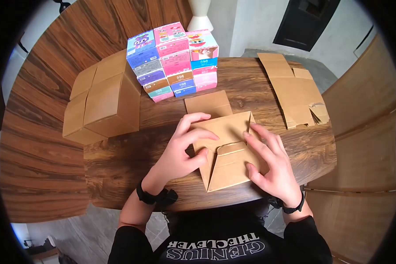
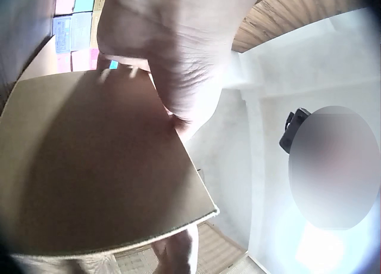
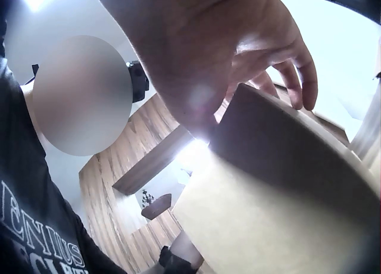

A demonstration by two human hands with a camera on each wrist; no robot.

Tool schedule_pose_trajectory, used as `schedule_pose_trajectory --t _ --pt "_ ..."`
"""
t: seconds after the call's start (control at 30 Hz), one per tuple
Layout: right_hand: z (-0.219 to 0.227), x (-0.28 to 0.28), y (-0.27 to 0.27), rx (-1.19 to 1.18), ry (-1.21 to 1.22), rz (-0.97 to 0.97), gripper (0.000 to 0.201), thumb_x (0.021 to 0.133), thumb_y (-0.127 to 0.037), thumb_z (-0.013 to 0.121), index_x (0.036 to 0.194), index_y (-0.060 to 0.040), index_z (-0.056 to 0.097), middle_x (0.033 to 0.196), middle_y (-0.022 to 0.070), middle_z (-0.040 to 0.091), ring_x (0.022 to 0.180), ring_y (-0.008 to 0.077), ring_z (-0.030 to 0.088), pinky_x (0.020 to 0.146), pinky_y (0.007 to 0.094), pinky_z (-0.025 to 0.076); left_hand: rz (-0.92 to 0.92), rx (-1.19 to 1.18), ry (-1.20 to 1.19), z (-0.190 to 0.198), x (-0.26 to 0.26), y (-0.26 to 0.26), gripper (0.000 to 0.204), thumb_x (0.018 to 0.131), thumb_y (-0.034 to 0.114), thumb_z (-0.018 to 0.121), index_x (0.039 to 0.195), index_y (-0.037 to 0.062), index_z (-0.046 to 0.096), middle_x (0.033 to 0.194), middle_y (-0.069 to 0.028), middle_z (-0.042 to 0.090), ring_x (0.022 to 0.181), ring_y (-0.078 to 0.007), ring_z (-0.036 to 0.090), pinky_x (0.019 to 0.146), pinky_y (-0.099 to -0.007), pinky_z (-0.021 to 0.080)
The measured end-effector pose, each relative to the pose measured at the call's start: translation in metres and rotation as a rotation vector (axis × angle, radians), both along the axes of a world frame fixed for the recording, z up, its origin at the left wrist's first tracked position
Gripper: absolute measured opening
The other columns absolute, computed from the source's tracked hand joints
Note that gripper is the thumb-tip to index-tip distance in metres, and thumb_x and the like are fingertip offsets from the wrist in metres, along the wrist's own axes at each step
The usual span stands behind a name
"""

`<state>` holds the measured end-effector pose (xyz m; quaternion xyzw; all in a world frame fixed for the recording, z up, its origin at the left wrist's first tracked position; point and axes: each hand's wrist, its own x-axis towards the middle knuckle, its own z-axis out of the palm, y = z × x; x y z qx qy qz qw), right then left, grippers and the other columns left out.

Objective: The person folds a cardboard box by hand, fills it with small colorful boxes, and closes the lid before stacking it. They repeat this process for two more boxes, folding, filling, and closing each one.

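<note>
A flat brown cardboard box blank (image 1: pixel 228 163), partly folded, lies at the near edge of the round wooden table (image 1: pixel 119 163). My left hand (image 1: pixel 207 144) sits on its left part, bent fingers and thumb pinching a fold beside the raised flap (image 1: pixel 231 148). My right hand (image 1: pixel 251 152) presses on the right part with spread, fairly straight fingers. In the left wrist view the palm (image 2: pixel 172 53) covers the cardboard panel (image 2: pixel 89 167). The right wrist view shows the right hand's fingers (image 3: pixel 294 71) reaching over the cardboard's top edge (image 3: pixel 280 190).
A stack of several colourful small boxes (image 1: pixel 174 61) stands at the back of the table. An assembled brown carton (image 1: pixel 105 101) with open flaps sits at the left. Flat cardboard blanks (image 1: pixel 295 90) lie at the right. A dark doorway (image 1: pixel 306 20) is beyond.
</note>
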<state>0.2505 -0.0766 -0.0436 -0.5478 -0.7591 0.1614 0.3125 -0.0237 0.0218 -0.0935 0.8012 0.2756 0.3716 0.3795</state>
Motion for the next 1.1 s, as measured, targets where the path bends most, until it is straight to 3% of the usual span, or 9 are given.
schedule_pose_trajectory --t 0.23,0.43,0.57,0.63,0.73,0.77,0.8,0.97,1.1 --pt "-0.007 0.003 0.004 0.021 -0.062 0.044 0.041 0.085 -0.013 0.076 0.125 -0.0147 0.084 0.161 0.0167 0.054 0.134 0.0404 0.057 0.112 0.0483 0.053 0.073 0.042 0.102 0.009 0.004 -0.016 0.032 0.082 -0.01 0.063 0.096 0.0107 0.084 0.166 -0.0202 0.048 0.15 -0.0397 0.049 0.123 -0.049 0.041" --pt "-0.006 0.004 0.005 -0.007 -0.06 0.061 0.038 0.085 -0.011 0.075 0.122 -0.0141 0.084 0.161 0.0171 0.054 0.133 0.0409 0.057 0.112 0.0483 0.053 0.082 0.04 0.107 0.01 0.007 -0.019 0.032 0.081 -0.011 0.062 0.09 0.0115 0.083 0.166 -0.0216 0.048 0.154 -0.0416 0.044 0.127 -0.0515 0.035" --pt "-0.014 0.008 0.006 0.011 -0.035 0.077 0.055 0.088 -0.021 0.081 0.142 -0.0159 0.073 0.165 0.0184 0.049 0.141 0.0441 0.054 0.116 0.0509 0.05 0.049 0.053 0.093 0.001 0.003 -0.016 0.038 0.087 0.004 0.068 0.125 0.0091 0.075 0.171 -0.0228 0.038 0.155 -0.0426 0.041 0.127 -0.053 0.035" --pt "-0.02 0.009 0.004 0.014 0.074 0.071 0.074 0.086 -0.031 0.087 0.154 -0.0151 0.062 0.168 0.0204 0.045 0.148 0.0458 0.049 0.12 0.0522 0.046 0.057 -0.032 -0.018 -0.007 0.003 -0.015 0.06 0.096 0.024 0.08 0.151 0.0089 0.061 0.174 -0.0244 0.029 0.156 -0.0448 0.039 0.127 -0.0551 0.036" --pt "-0.031 0.026 0.001 -0.006 0.264 0.148 0.104 0.08 -0.044 0.095 0.166 -0.0122 0.046 0.172 0.0233 0.038 0.157 0.0467 0.042 0.126 0.0536 0.041 -0.09 0.026 -0.154 -0.036 -0.013 -0.007 0.117 0.087 0.06 0.09 0.171 0.0077 0.028 0.177 -0.0265 0.014 0.161 -0.0452 0.029 0.13 -0.0586 0.029" --pt "-0.036 0.035 0.001 -0.008 0.282 0.211 0.112 0.076 -0.047 0.097 0.167 -0.0109 0.043 0.173 0.0241 0.037 0.158 0.0465 0.04 0.127 0.0538 0.04 -0.128 0.01 -0.103 -0.042 -0.02 -0.005 0.145 0.068 0.073 0.096 0.174 0.0106 0.019 0.178 -0.0277 0.006 0.165 -0.0456 0.019 0.132 -0.061 0.023" --pt "-0.041 0.042 0.001 -0.01 0.301 0.273 0.119 0.073 -0.05 0.099 0.169 -0.0096 0.04 0.173 0.0249 0.035 0.16 0.0463 0.038 0.128 0.054 0.039 -0.131 0.003 -0.076 -0.048 -0.026 -0.007 0.147 0.067 0.072 0.098 0.174 0.0102 0.018 0.179 -0.0276 0.006 0.166 -0.0458 0.017 0.133 -0.0608 0.022" --pt "-0.06 0.051 0.006 -0.073 0.335 0.265 0.07 0.086 -0.03 0.094 0.148 -0.0101 0.07 0.169 0.026 0.041 0.151 0.0462 0.051 0.125 0.0523 0.045 -0.133 -0.013 0.025 -0.047 -0.03 -0.013 0.164 0.059 0.073 0.1 0.177 0.0073 0.007 0.18 -0.0272 0.004 0.168 -0.0452 0.008 0.135 -0.0581 0.017" --pt "-0.05 0.047 0.011 -0.002 0.308 0.332 0.066 0.087 -0.032 0.094 0.146 -0.0136 0.072 0.169 0.0253 0.041 0.147 0.046 0.055 0.12 0.0528 0.049 -0.087 0.005 0.019 -0.037 -0.033 -0.015 0.173 0.057 0.083 0.094 0.176 0.0015 0.0 0.179 -0.0249 0.006 0.167 -0.0436 0.01 0.135 -0.0556 0.017"
